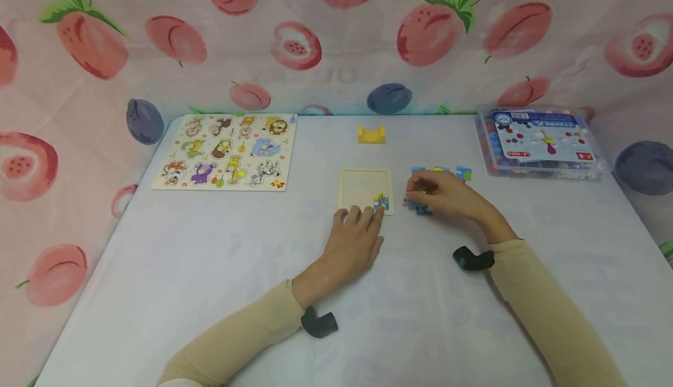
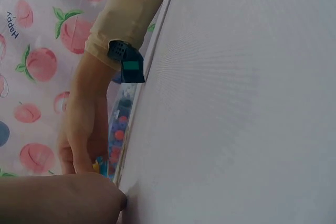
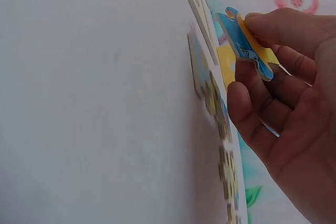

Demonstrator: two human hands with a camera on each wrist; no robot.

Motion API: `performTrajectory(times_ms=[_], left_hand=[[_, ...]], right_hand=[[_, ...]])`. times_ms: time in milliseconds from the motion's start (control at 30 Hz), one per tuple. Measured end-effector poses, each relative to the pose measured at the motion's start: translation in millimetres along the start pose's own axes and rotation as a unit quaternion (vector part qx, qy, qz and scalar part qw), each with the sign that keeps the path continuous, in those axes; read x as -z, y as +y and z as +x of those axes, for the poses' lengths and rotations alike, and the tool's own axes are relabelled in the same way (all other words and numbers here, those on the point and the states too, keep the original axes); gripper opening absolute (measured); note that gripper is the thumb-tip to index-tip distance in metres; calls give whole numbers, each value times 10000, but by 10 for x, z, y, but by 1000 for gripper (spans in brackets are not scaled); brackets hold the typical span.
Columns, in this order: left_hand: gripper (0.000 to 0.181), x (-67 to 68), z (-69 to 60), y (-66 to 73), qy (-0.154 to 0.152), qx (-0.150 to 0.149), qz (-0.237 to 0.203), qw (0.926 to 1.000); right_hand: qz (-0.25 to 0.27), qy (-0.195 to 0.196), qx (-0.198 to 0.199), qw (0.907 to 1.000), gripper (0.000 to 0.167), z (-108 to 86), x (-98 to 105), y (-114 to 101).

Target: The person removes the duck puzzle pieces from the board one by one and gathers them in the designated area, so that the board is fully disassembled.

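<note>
A small square wooden puzzle tray (image 1: pixel 358 185) lies on the table, with joined colourful jigsaw pieces (image 1: pixel 381 200) in its lower right corner. My left hand (image 1: pixel 353 244) rests at the tray's near edge, its fingers extended and the index fingertip by those pieces. Just right of the tray is my right hand (image 1: pixel 447 197), above loose jigsaw pieces (image 1: pixel 464 173) that it partly hides. In the right wrist view, that hand pinches a blue and yellow jigsaw piece (image 3: pixel 239 38) between thumb and fingers, raised off the table.
An animal puzzle board (image 1: pixel 223 153) lies at the back left. Behind the tray stands a yellow curved block (image 1: pixel 371 135). At the back right is a clear plastic box (image 1: pixel 541 143) of coloured parts. Fruit-patterned cloth (image 1: pixel 336 42) hangs behind the white table (image 1: pixel 210 258).
</note>
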State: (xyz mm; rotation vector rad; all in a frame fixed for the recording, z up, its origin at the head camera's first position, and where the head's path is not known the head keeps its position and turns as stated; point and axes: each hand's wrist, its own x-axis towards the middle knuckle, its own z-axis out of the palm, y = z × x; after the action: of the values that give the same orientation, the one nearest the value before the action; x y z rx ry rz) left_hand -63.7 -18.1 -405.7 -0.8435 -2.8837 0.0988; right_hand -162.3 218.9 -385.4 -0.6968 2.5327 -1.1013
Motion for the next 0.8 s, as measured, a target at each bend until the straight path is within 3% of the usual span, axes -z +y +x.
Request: performTrajectory(times_ms=[400,800], left_hand=[[54,-19,5,4,-58,33,-75,9999],[54,-14,6,3,-35,17,-116,9999]], right_hand=[[-2,313,-395,9987,13,-268,154,168],[-92,169,-513,9985,14,-437,240,243]])
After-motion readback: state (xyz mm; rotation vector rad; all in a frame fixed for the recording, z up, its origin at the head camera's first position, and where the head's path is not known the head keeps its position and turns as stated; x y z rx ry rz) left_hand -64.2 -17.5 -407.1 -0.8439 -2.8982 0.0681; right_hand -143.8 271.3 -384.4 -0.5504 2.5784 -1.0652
